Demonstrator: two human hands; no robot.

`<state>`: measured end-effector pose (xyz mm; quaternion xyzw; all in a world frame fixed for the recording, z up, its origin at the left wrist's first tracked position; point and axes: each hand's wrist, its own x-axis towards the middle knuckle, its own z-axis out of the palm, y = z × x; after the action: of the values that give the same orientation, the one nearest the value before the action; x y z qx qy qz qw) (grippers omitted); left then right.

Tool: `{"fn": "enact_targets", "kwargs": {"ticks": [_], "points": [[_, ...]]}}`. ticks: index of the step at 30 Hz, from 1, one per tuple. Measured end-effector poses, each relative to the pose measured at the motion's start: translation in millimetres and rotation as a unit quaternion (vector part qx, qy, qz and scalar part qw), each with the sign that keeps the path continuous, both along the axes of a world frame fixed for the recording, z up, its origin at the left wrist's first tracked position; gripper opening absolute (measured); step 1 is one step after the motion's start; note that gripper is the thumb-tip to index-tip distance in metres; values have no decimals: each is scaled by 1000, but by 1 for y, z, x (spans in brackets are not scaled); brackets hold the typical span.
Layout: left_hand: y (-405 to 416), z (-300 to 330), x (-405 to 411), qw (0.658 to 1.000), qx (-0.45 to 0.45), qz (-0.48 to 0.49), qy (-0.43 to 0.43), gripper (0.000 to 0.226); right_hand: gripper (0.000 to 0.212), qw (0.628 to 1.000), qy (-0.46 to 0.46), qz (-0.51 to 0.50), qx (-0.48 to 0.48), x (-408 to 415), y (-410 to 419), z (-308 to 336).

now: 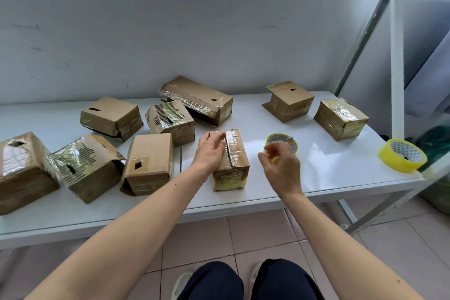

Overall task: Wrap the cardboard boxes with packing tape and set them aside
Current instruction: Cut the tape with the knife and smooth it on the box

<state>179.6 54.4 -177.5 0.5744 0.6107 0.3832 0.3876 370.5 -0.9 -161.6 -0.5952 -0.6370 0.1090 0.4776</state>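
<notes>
1. A small brown cardboard box wrapped in clear tape [233, 161] stands near the front edge of the white table [328, 178], roughly in the middle; it is closed, so what it holds cannot be seen.
2. The left hand [210, 152] lies flat on the box's top left side, fingers straight and relaxed.
3. The right hand [281, 165] hovers just right of the box, fingers loosely curled; whether it grasps anything cannot be told.
4. A yellow roll of packing tape [282, 141] lies flat on the table just beyond the right hand.
5. A second yellow tape roll [403, 155] sits at the table's far right edge.
6. Six more cardboard boxes crowd the left half, several glossy with tape; a plain brown box with a torn hole [148, 163] stands just left of the left forearm.
7. A long taped box [197, 98] lies at the back.
8. On the right, a box with loose open flaps [288, 101] stands near a fully taped box [341, 118].
</notes>
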Motion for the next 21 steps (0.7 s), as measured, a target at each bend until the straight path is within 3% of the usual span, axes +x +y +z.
{"fn": "enact_targets", "kwargs": {"ticks": [4, 7, 12, 15, 16, 18, 21], "points": [[6, 7, 5, 999, -2, 8, 47, 40, 47, 989, 31, -134, -45, 21, 8, -9], [5, 20, 6, 998, -14, 7, 69, 41, 74, 977, -26, -148, -148, 34, 27, -16], [-3, 38, 2, 996, -18, 5, 90, 43, 37, 954, -174, -73, -234, 44, 53, -18], [-8, 51, 4, 996, 13, 20, 86, 46, 41, 946, -189, -69, -255, 43, 60, -4], [-9, 54, 5, 996, 31, 26, 83, 46, 41, 950, -162, -73, -256, 43, 61, 2], [-11, 60, 9, 994, 77, 31, 67, 45, 33, 963, -6, -72, -258, 44, 64, 14], [-19, 73, 18, 992, 122, 13, -3, 38, 34, 945, 195, -87, -248, 41, 64, 38]]}}
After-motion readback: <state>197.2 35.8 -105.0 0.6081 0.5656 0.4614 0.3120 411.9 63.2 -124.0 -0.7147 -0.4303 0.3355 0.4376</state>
